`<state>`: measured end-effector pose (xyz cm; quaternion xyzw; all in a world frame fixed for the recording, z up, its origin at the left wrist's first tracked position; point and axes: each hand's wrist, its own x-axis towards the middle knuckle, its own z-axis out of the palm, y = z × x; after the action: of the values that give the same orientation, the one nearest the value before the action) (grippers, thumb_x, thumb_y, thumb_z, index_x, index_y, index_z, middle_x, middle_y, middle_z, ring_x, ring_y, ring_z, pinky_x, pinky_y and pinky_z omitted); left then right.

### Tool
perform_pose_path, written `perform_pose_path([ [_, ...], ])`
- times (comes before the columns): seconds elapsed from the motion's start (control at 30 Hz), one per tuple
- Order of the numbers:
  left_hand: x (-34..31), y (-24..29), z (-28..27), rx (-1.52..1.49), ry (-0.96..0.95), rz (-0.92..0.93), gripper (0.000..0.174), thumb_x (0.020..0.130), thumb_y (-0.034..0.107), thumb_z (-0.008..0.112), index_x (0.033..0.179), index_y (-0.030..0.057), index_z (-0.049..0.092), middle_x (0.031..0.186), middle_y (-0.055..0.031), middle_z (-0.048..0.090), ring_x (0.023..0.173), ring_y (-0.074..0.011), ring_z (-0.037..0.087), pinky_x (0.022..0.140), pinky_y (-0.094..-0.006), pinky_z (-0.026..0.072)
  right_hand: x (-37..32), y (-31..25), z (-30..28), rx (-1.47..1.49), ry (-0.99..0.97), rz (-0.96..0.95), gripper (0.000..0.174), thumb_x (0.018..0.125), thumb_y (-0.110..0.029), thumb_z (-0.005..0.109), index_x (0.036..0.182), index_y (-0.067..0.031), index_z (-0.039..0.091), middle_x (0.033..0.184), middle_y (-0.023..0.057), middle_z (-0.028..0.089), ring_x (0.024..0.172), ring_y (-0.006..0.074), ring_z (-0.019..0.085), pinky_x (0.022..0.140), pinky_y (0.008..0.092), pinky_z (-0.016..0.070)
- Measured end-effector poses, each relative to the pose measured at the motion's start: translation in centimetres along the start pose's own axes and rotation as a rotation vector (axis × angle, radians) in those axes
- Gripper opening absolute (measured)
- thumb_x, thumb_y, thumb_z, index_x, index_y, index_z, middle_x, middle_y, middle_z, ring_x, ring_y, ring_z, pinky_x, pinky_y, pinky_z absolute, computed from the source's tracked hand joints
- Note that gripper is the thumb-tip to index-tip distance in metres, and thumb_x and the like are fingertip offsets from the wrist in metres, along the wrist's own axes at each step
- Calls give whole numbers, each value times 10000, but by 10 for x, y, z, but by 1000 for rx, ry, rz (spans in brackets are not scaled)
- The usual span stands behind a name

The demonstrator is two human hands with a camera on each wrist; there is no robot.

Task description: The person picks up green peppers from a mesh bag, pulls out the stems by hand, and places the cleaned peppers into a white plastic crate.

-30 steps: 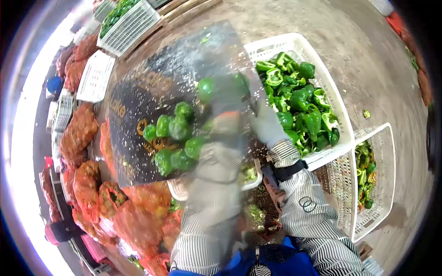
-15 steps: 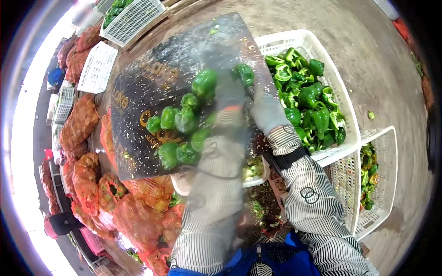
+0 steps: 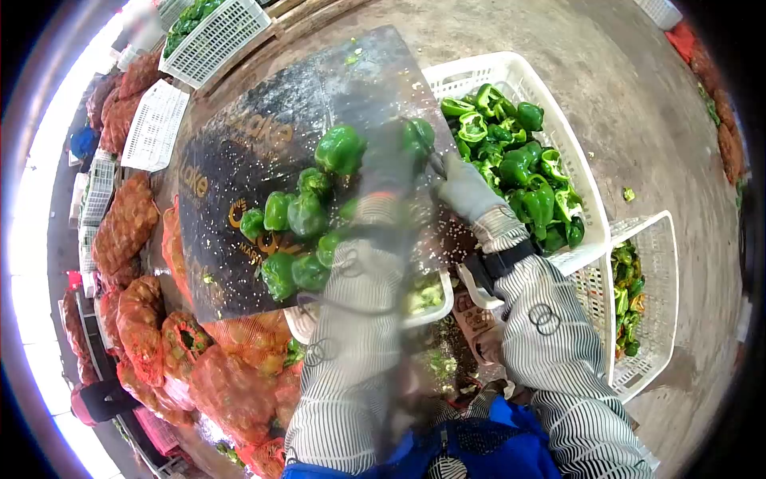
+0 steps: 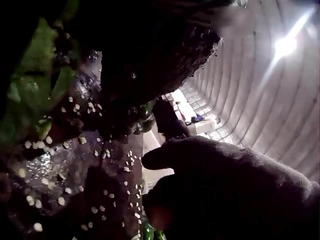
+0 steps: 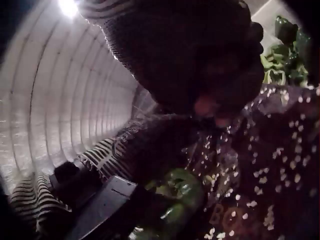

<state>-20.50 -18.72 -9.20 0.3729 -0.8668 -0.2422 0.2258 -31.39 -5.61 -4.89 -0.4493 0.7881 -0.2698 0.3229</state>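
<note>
Green pepper (image 3: 420, 137) near right hand (image 3: 469, 188), both grips unclear; roof (image 4: 260, 85) in wrist views only.

I had room to reach across the far end of the bench (image 3: 375, 64); whole green bell peppers (image 3: 307, 214) and my left forearm (image 3: 359, 335) obstructed its nearer part.

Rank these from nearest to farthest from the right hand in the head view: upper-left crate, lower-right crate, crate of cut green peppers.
From the right hand:
1. Crate of cut green peppers: right beside it, on its right.
2. Lower-right crate: beyond the first, toward the lower right.
3. Upper-left crate: far side, past the board.
</note>
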Motion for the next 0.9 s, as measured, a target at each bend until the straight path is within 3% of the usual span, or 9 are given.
perform_pose_path([
  [0.13, 7, 6, -6, -50, -91, -185, 536, 821, 296, 649, 1276, 41, 526, 1232, -217, 562, 1163, -377, 547, 1017, -435, 434, 38, 34, 42, -21, 171, -98, 443, 866, -228, 631, 1221, -7, 485, 1128, 288, 607, 1092, 420, 577, 947, 453, 459],
  [0.27, 0, -1, -1, 8, 10, -197, 483, 838, 319, 626, 1244, 62, 572, 1213, -200, 579, 1158, -358, 555, 999, -429, 439, 46, 29, 43, -94, 53, -35, 496, 872, -210, 632, 1294, -23, 454, 1055, 264, 644, 928, 403, 649, 806, 444, 530],
  [0.43, -8, -13, -8, -30, -64, -244, 457, 850, 314, 649, 1214, 46, 586, 1103, -205, 647, 1012, -367, 628, 912, -421, 495, 22, 28, 76, 276, -47, -32, 436, 887, -184, 624, 1258, -11, 473, 1006, 185, 653, 665, 200, 634, 548, 310, 529],
  [0.47, -20, 0, -23, -34, -39, -294, 464, 839, 308, 661, 1214, 45, 588, 1085, -204, 656, 979, -371, 637, 890, -419, 506, 20, 23, 87, 280, -83, 10, 457, 889, -201, 616, 1268, 6, 465, 1064, 231, 651, 806, 288, 677, 683, 370, 553],
  [0.5, -27, 8, -33, -40, -9, -338, 471, 829, 301, 674, 1214, 44, 589, 1067, -203, 665, 946, -375, 647, 868, -418, 516, 17, 15, 92, 290, -87, 11, 457, 889, -201, 616, 1268, 6, 465, 1064, 231, 651, 806, 288, 677, 683, 370, 553],
  [0.6, -29, 3, -37, -47, -27, -353, 533, 816, 290, 693, 1274, 46, 569, 1179, -205, 632, 1075, -346, 613, 956, -392, 475, -1, -4, 79, 83, -91, 47, 542, 884, -216, 602, 1343, 16, 429, 1190, 312, 591, 1133, 423, 583, 969, 445, 458],
  [0.77, -31, 27, -54, -168, -83, -453, 476, 845, 278, 668, 1260, 55, 603, 1306, -177, 573, 1173, -326, 568, 1036, -372, 427, -61, 8, 64, 250, -106, 56, 568, 876, -195, 613, 1370, 3, 413, 1175, 297, 607, 1091, 397, 616, 963, 438, 478],
  [0.83, -27, 29, -44, -262, -62, -545, 396, 870, 239, 631, 1227, 67, 627, 1263, -171, 600, 1155, -327, 581, 1005, -394, 453, -92, 20, 60, -166, -215, -54, 579, 874, -157, 626, 1384, -5, 397, 1151, 261, 636, 1038, 363, 648, 947, 429, 497],
  [0.9, -22, -12, -20, 66, -107, -244, 368, 888, 203, 595, 1228, 64, 622, 1238, -179, 608, 1123, -345, 598, 967, -411, 483, -118, 28, 55, 100, -160, 118, 524, 875, -140, 638, 1339, -9, 433, 1119, 236, 658, 987, 337, 667, 916, 421, 511],
])
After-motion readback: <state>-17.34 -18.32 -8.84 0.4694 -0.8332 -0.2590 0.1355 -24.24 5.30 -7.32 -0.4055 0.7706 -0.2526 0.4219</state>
